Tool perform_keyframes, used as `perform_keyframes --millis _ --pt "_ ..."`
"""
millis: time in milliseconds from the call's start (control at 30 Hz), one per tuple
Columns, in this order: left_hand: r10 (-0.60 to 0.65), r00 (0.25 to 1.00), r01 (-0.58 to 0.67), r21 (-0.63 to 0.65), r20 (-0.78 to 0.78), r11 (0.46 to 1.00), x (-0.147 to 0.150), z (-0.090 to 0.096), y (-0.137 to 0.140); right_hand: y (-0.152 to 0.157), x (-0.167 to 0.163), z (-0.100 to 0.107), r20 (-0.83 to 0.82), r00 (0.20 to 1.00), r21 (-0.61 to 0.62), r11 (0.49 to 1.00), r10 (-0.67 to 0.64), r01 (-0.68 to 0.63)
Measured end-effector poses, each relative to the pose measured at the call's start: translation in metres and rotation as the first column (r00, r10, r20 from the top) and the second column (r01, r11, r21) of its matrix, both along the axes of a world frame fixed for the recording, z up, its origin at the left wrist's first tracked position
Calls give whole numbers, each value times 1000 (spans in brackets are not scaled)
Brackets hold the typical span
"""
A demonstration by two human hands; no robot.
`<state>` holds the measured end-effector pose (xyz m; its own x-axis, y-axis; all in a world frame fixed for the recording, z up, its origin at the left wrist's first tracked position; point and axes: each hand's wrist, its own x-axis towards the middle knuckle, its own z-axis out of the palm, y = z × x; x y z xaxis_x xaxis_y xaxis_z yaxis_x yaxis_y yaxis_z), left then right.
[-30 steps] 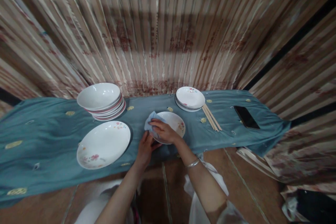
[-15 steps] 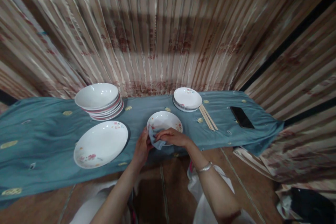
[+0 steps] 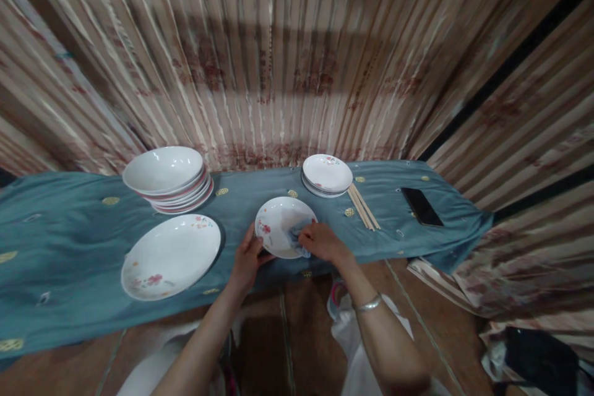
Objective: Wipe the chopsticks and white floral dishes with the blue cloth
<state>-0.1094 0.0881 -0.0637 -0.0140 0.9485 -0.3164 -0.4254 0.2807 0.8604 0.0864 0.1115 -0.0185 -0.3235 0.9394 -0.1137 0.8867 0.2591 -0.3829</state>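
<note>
A small white plate (image 3: pixel 278 213) with a flower pattern is in front of me near the table's front edge. My left hand (image 3: pixel 248 255) grips its left rim, thumb on the edge and fingers partly hidden beneath. Bunched in my right hand (image 3: pixel 321 241) is a blue-grey cloth (image 3: pixel 301 249), pressed against the right part of the plate's upper face. To the left lies a large oval plate (image 3: pixel 174 257) with pink flowers.
Stacked bowls and plates (image 3: pixel 164 172) stand at the back left. A pile of small plates (image 3: pixel 327 173) sits behind, with several chopsticks (image 3: pixel 364 207) beside it. A black phone (image 3: pixel 421 206) lies farther right on the blue tablecloth (image 3: pixel 250 189). Curtains (image 3: pixel 273 74) hang behind.
My right hand has moved the cloth from the plate's left rim across to its right side. My left hand still holds the left rim. The whole view has shifted slightly.
</note>
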Motion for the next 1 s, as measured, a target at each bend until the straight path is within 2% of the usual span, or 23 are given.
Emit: perform_keyframes --millis 67,167,433,700,1000 --pt "0 1000 0 6 6 1000 0 0 -1 3 -4 -3 123 991 89 995 -56 45" --pt "2 1000 -2 9 11 1000 1 0 -3 9 -7 -12 185 977 195 978 -104 67" --pt "-4 1000 4 -7 17 1000 3 0 -5 28 -13 -31 12 999 331 943 -33 27" --pt "3 1000 -3 1 28 1000 4 1 -7 44 -39 -57 -203 978 276 961 35 23" --pt "3 1000 -4 16 16 1000 5 -3 -7 48 -59 -58 -434 892 114 990 123 -81"
